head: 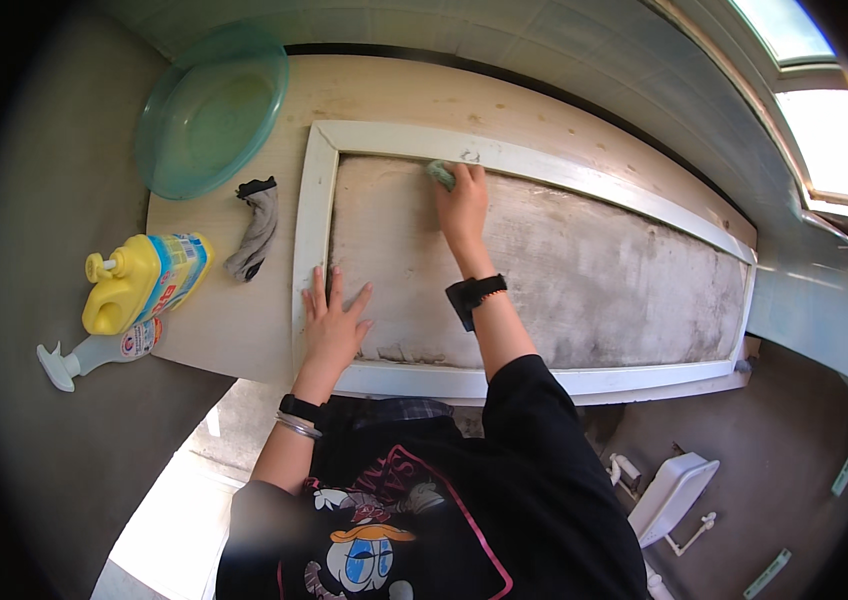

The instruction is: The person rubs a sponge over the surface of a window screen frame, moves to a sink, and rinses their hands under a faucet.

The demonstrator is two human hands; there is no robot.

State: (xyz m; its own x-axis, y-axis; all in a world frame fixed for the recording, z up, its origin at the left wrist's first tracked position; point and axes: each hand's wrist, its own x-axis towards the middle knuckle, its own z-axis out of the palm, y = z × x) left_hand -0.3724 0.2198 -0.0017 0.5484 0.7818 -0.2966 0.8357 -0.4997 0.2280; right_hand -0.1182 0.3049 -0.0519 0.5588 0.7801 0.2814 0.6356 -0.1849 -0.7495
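Note:
A framed panel (409,262) with a white border lies on a pale wooden board, its inner face stained dark, mostly at the right and along the edges. My right hand (464,202) grips a small green scrubbing pad (440,174) against the panel's far inner edge, left of the middle. With fingers spread, my left hand (335,322) rests on the panel's near left part, fingertips at the left strip of the frame (311,217). It holds nothing. Left of the frame lies a crumpled grey cloth item with black edges (257,229), perhaps a glove or sock.
At the far left stands a translucent green basin (218,116). A yellow pump jug (146,281) and a clear spray bottle with a white trigger (105,351) lie at the left edge. A tiled wall runs behind; a white washbasin (671,495) is at the lower right.

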